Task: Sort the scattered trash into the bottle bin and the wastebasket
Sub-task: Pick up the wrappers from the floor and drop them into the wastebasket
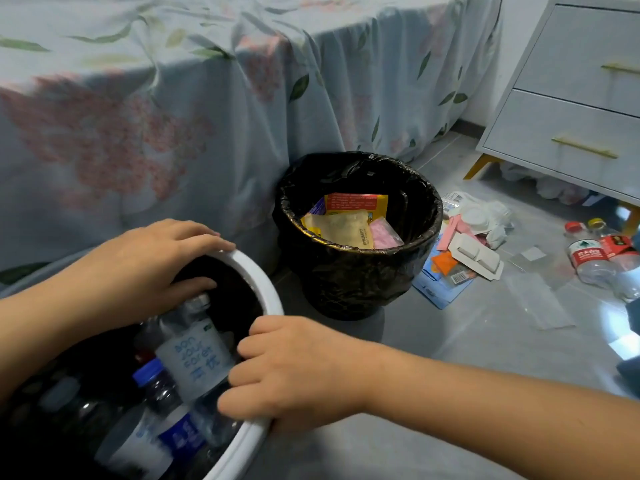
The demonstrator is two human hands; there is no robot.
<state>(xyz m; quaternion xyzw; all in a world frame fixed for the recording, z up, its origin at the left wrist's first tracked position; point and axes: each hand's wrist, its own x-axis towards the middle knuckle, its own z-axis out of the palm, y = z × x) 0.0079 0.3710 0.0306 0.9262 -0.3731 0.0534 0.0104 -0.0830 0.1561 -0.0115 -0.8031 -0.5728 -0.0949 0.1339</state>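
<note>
Head view: both hands, left hand (152, 258) and right hand (294, 372), grip the bottle bin (258, 282) rim lower left, looks like settling bottles; next grab floor bottles (599, 258) at right

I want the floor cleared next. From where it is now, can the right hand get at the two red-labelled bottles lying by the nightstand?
Probably yes, with a reach. The right hand grips the bottle bin rim, holding no trash. The red-labelled bottles lie on open floor to its right; the wastebasket stands off that line.
</note>
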